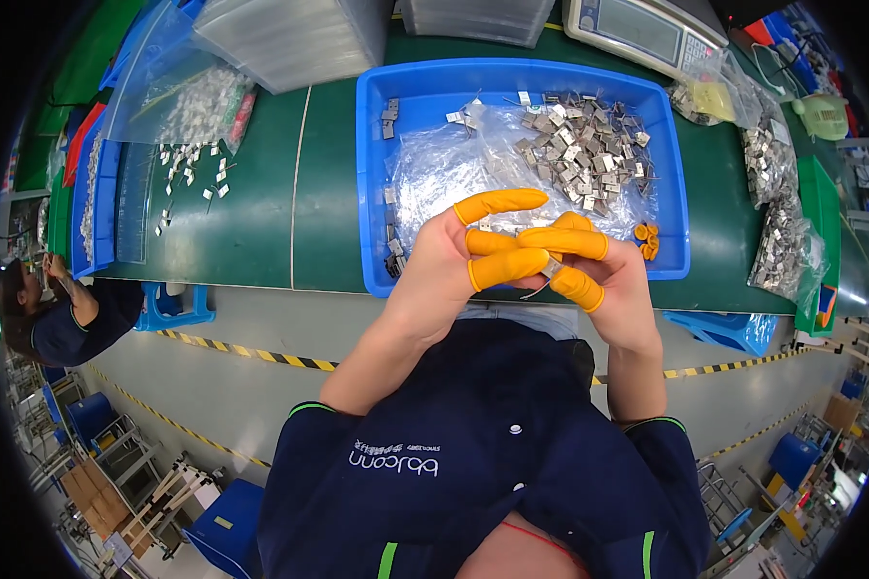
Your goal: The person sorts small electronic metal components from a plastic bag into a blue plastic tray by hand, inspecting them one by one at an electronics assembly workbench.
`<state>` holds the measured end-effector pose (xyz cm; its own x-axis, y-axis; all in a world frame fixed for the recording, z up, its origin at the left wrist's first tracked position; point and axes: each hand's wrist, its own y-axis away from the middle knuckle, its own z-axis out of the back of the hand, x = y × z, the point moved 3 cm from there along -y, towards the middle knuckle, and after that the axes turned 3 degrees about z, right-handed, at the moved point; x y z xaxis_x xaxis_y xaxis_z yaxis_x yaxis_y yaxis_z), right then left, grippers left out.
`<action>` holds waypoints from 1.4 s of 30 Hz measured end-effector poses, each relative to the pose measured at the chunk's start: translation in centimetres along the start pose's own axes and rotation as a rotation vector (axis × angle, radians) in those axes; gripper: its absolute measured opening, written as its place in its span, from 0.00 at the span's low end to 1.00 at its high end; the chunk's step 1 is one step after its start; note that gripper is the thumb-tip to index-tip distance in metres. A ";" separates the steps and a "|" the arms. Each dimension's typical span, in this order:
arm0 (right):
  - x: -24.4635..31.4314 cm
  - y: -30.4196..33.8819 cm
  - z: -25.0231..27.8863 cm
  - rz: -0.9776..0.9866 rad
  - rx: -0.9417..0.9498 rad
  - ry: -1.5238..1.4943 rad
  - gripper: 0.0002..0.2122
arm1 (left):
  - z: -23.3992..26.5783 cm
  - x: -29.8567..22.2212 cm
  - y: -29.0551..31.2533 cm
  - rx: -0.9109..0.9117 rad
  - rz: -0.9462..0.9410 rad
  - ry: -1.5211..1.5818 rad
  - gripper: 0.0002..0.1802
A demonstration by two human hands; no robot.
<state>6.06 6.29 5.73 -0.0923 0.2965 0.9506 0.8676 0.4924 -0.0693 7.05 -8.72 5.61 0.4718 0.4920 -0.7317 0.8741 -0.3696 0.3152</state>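
My left hand and my right hand meet over the near edge of a blue tray. Both wear orange finger cots on the fingertips. Between the fingertips of both hands sits a small silver metal part with a thin wire leg hanging down. A heap of similar small metal parts lies on a clear plastic sheet inside the tray, at its far right. A few loose orange finger cots lie in the tray's near right corner.
The tray rests on a green worktable. Loose metal parts and a clear bag lie at the left, bags of parts at the right, a weighing scale at the back. Another person sits at far left.
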 end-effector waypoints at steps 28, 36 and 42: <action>0.2 -10.1 4.3 0.340 0.207 1.639 0.15 | 4.3 0.4 0.6 -0.579 -0.570 -1.578 0.09; -2.3 -12.3 -0.5 0.431 0.482 1.702 0.13 | 4.7 0.4 0.5 -0.533 -0.439 -1.550 0.08; -3.6 -15.5 1.5 0.291 0.327 1.968 0.05 | 4.8 -0.1 0.1 -0.485 -0.260 -1.497 0.10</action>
<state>-7.82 -1.22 2.92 0.7599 -0.6344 -0.1419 0.6303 0.7724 -0.0781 6.53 -12.61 2.83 0.0325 -0.7925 -0.6090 0.9993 0.0155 0.0331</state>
